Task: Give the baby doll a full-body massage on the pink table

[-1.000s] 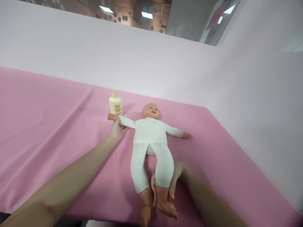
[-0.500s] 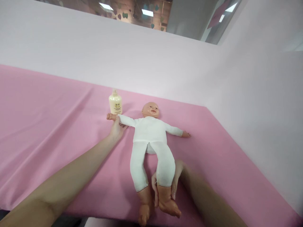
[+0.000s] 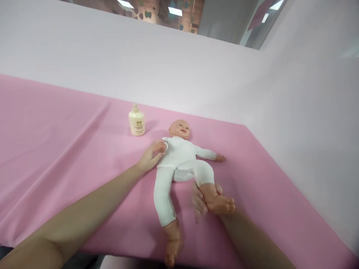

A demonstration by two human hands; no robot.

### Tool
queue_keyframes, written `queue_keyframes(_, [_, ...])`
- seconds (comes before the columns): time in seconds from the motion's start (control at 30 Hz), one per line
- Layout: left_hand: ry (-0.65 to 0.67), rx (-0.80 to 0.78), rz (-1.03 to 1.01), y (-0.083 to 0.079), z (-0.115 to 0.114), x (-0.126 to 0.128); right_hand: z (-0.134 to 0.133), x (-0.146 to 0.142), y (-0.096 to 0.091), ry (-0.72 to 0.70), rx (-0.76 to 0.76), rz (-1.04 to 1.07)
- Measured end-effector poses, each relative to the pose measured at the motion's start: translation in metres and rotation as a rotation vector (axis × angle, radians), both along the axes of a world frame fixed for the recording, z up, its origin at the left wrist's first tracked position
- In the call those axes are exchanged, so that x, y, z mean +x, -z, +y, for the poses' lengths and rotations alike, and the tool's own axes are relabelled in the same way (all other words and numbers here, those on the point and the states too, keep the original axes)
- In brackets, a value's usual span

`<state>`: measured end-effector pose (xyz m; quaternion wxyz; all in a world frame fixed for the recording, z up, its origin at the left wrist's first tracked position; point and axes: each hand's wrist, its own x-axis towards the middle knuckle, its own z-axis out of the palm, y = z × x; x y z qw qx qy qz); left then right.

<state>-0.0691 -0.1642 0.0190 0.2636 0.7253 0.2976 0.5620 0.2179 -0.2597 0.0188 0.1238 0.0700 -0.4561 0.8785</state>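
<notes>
A baby doll [image 3: 179,153] in a white cloth body lies on its back on the pink sheet, head toward the wall. My left hand [image 3: 153,153] is closed round the doll's arm on the left side and holds it folded in against the chest. Beneath the bent leg on the right, my right hand [image 3: 203,198] grips the lower leg near the ankle, partly hidden behind it. That foot is raised and turned to the right. The doll's other leg lies stretched toward me, and its other arm reaches out to the right.
A cream pump bottle [image 3: 137,121] stands upright behind my left hand. The pink sheet [image 3: 70,149] covers the table and has long creases at the left. A white wall [image 3: 168,74] borders the back and right, with a window [image 3: 179,15] above.
My left hand has brought the doll's arm inward from beside the bottle to the chest. My right hand has lifted and bent the leg, moving the foot up and to the right.
</notes>
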Motion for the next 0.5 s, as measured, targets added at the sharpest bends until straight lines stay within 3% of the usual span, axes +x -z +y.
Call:
queue_keyframes(0.07, [0.083, 0.141, 0.199, -0.001, -0.002, 0.0, 0.01, -0.006, 0.002, 0.124, -0.064, 0.134])
queue_keyframes(0.13, [0.128, 0.201, 0.307, -0.004, -0.003, 0.0, 0.012, -0.01, -0.003, 0.316, -0.191, 0.044])
queue_keyframes(0.23, [0.151, 0.105, 0.297, -0.011, -0.006, 0.003, 0.008, -0.013, -0.015, 0.517, -0.349, -0.145])
queue_keyframes(0.37, [0.19, -0.136, 0.124, -0.022, -0.012, 0.007, 0.006, -0.015, -0.022, 0.581, -0.391, -0.195])
queue_keyframes(0.5, [0.192, -0.163, 0.093, -0.028, -0.015, 0.008, 0.007, -0.016, -0.021, 0.591, -0.38, -0.199])
